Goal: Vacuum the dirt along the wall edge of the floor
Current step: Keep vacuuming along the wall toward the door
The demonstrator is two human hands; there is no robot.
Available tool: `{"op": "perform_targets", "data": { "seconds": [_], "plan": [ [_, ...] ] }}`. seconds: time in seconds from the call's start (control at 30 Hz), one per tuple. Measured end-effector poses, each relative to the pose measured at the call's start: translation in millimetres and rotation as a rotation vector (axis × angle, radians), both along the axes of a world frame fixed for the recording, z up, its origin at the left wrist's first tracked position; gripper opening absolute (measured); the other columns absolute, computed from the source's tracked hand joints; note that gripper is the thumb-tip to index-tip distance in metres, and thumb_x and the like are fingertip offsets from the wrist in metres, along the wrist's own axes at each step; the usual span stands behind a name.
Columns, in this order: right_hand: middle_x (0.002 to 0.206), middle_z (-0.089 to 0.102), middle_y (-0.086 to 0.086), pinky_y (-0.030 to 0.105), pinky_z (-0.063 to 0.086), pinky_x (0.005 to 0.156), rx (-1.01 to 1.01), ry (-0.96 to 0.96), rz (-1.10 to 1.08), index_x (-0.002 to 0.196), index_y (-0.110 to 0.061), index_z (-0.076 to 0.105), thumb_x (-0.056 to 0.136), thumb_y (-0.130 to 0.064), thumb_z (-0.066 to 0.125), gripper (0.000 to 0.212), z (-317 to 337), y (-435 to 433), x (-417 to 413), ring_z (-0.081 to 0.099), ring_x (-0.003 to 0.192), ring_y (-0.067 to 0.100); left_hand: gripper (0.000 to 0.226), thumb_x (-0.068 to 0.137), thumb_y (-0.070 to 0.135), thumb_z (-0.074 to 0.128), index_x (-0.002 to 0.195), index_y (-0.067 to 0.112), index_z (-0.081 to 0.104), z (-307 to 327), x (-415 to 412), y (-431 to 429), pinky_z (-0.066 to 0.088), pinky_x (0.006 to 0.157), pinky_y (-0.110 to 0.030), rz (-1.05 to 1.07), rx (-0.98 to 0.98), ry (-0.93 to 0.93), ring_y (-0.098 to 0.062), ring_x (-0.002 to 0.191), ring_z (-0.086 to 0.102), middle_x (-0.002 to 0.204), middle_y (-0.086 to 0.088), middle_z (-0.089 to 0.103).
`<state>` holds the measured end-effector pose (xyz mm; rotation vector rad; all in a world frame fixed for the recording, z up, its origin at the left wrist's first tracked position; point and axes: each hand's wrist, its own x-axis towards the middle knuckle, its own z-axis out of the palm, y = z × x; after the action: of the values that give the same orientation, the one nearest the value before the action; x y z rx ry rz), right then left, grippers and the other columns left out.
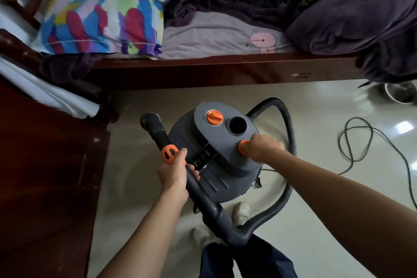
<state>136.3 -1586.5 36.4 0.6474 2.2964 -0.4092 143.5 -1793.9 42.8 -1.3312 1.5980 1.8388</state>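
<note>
No legible text, brand, number or sign anywhere; grey round plastic vacuum body (216, 142), 6 o'clock, shows none.

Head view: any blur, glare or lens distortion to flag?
Head view: motion blur smears the colourful bedding at upper left; a bright glare patch on the glossy floor at right; the wide lens bows the bed frame; the vacuum cleaner is fairly sharp.

- I'm in a home bedroom: a wooden bed (203, 70) with a rumpled purple blanket (338, 18) and colourful pillow (101, 18).
- Pale glossy floor (316, 187) beside a dark wooden cabinet (45, 176).
</note>
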Motion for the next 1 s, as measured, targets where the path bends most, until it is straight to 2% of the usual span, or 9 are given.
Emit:
{"op": "perform_targets", "data": {
  "seconds": [0.07, 0.23, 0.43, 0.53, 0.67, 0.77, 0.83, 0.9, 1.0],
  "plan": [
    [0.090, 0.060, 0.005, 0.032, 0.044, 0.070, 0.006, 0.066, -0.027, 0.092, -0.013, 0.055, 0.093, -0.036, 0.049, 0.024, 3, -4, -17, 0.061, 0.085, 0.028, 0.021, 0.084, 0.019, 0.070, 0.085, 0.008, 0.052, 2, -2, 0, 0.045, 0.047, -0.029, 0.001, -0.005, -0.004, -0.023, 0.039, 0.046, 0.053, -0.010, 0.049],
    [0.060, 0.060, 0.005, 0.017, 0.033, 0.037, -0.585, 0.099, -0.605, 0.079, -0.009, 0.061, 0.094, -0.034, 0.056, 0.030, -1, -36, -69, 0.050, 0.039, 0.014, 0.019, 0.085, 0.016, 0.069, 0.085, 0.008, 0.053, 9, -8, -5, 0.044, 0.044, -0.028, 0.046, 0.002, 0.004, -0.022, 0.039, 0.046, 0.055, -0.011, 0.049],
    [0.063, 0.059, 0.008, 0.011, 0.032, 0.030, -0.672, 0.016, -0.893, 0.093, -0.004, 0.063, 0.098, -0.030, 0.057, 0.028, -13, -51, -95, 0.048, 0.025, 0.009, 0.018, 0.084, 0.016, 0.070, 0.087, 0.008, 0.055, 11, -10, -25, 0.044, 0.045, -0.030, 0.094, 0.001, 0.003, -0.023, 0.041, 0.047, 0.055, -0.011, 0.050],
    [0.061, 0.055, 0.005, 0.009, 0.029, 0.030, -0.680, -0.031, -0.876, 0.074, -0.007, 0.058, 0.096, -0.024, 0.059, 0.028, -13, -45, -98, 0.046, 0.033, 0.009, 0.019, 0.083, 0.017, 0.071, 0.088, 0.008, 0.055, 9, -9, -31, 0.045, 0.047, -0.030, 0.106, 0.010, -0.018, -0.023, 0.042, 0.048, 0.054, -0.011, 0.050],
    [0.056, 0.054, 0.004, 0.012, 0.031, 0.030, -0.596, -0.005, -0.872, 0.074, -0.009, 0.058, 0.094, -0.020, 0.060, 0.023, -27, -44, -107, 0.047, 0.035, 0.011, 0.019, 0.084, 0.018, 0.071, 0.089, 0.009, 0.055, 7, -7, -30, 0.044, 0.046, -0.029, 0.099, 0.029, -0.033, -0.022, 0.041, 0.047, 0.053, -0.011, 0.050],
    [0.075, 0.064, 0.007, 0.026, 0.050, 0.047, -0.358, 0.020, -0.469, 0.101, -0.001, 0.061, 0.091, -0.018, 0.062, 0.020, -35, -47, -105, 0.062, 0.061, 0.021, 0.019, 0.085, 0.017, 0.071, 0.089, 0.008, 0.054, 7, -9, -27, 0.044, 0.045, -0.029, 0.071, 0.016, -0.035, -0.023, 0.040, 0.047, 0.052, -0.010, 0.050],
    [0.092, 0.066, 0.009, 0.032, 0.047, 0.064, -0.206, 0.056, -0.200, 0.110, -0.004, 0.059, 0.089, -0.018, 0.060, 0.026, -29, -47, -100, 0.065, 0.082, 0.029, 0.020, 0.085, 0.018, 0.070, 0.090, 0.008, 0.054, 7, -12, -27, 0.044, 0.046, -0.029, 0.050, 0.005, -0.037, -0.023, 0.040, 0.048, 0.053, -0.010, 0.050],
    [0.103, 0.065, 0.013, 0.036, 0.044, 0.073, -0.180, 0.085, -0.120, 0.112, -0.004, 0.058, 0.091, -0.022, 0.056, 0.028, -25, -44, -95, 0.063, 0.094, 0.033, 0.021, 0.085, 0.019, 0.070, 0.092, 0.008, 0.054, 9, -15, -26, 0.045, 0.047, -0.030, 0.029, 0.000, -0.040, -0.023, 0.041, 0.049, 0.054, -0.010, 0.051],
    [0.098, 0.061, 0.011, 0.036, 0.043, 0.071, -0.234, 0.173, -0.080, 0.111, -0.009, 0.055, 0.096, -0.037, 0.049, 0.032, -23, -43, -78, 0.058, 0.087, 0.032, 0.024, 0.084, 0.021, 0.071, 0.095, 0.006, 0.055, 12, -22, -28, 0.047, 0.046, -0.029, 0.005, -0.015, -0.047, -0.023, 0.041, 0.050, 0.054, -0.010, 0.051]
  ]
}}
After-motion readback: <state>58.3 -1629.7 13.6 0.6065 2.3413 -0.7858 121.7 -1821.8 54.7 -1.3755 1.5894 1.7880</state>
